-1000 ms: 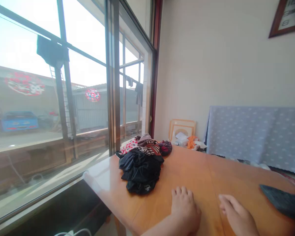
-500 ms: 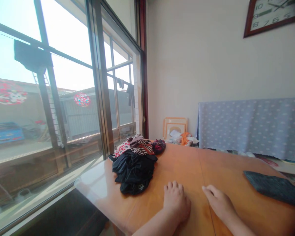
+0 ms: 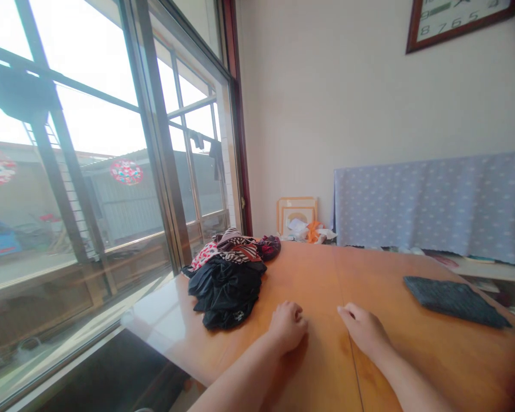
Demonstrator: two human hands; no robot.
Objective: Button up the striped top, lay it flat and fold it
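Note:
My left hand (image 3: 286,325) rests on the wooden table (image 3: 326,286) with its fingers curled under, nothing visible in them. A short way to its left lies a pile of clothes (image 3: 228,273), black cloth in front, striped and red-spotted pieces behind. My right hand (image 3: 363,329) lies on the table beside the left, fingers loosely bent and slightly apart, holding nothing. A dark folded cloth (image 3: 454,300) lies flat on the table to the right of my right hand.
A large window (image 3: 90,171) runs along the left of the table. Behind the table stands a piece covered by a blue dotted cloth (image 3: 433,200). A picture frame (image 3: 296,210) and small clutter sit in the corner. A clock (image 3: 455,20) hangs on the wall.
The view has swung right, so everything has shifted left in the picture. My left hand's fingers have curled from flat into a loose fist. My right hand has barely moved.

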